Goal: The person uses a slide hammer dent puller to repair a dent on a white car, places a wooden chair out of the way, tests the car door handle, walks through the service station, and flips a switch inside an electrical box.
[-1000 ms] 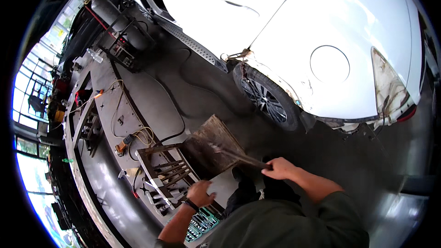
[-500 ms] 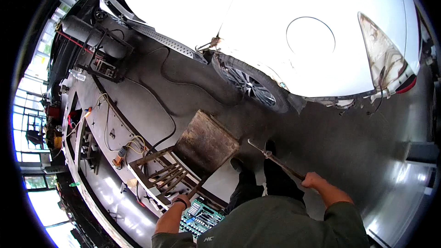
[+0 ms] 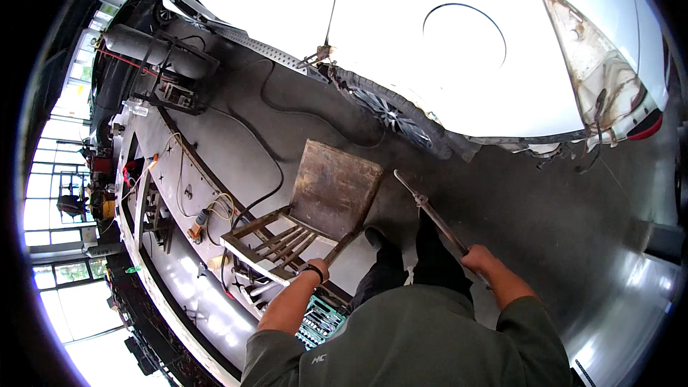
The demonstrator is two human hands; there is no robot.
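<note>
My left hand (image 3: 316, 270) is closed round the near corner of the backrest of an old wooden chair (image 3: 337, 190). The chair's worn square seat points away from me, with its slatted back toward my side. In my right hand (image 3: 480, 259) is a long metal rod (image 3: 441, 223), its thin tip angled forward and left, a collar partway along it. Its tip hangs in front of my legs, just right of the seat. Below my left forearm lies an open green socket set case (image 3: 320, 321), partly hidden by my body.
A white car (image 3: 401, 50) with damaged lower edges fills the far side, its rear wheel (image 3: 390, 118) facing me. Left stands a long metal platform (image 3: 183, 193) with an orange power tool (image 3: 198, 224) and cables. A grey gas cylinder (image 3: 161, 54) lies on a cart; a dark hose (image 3: 269, 154) crosses the floor.
The chair has shifted forward and right with my left hand on its back. The rod's tip has swung farther forward, still in my right hand.
</note>
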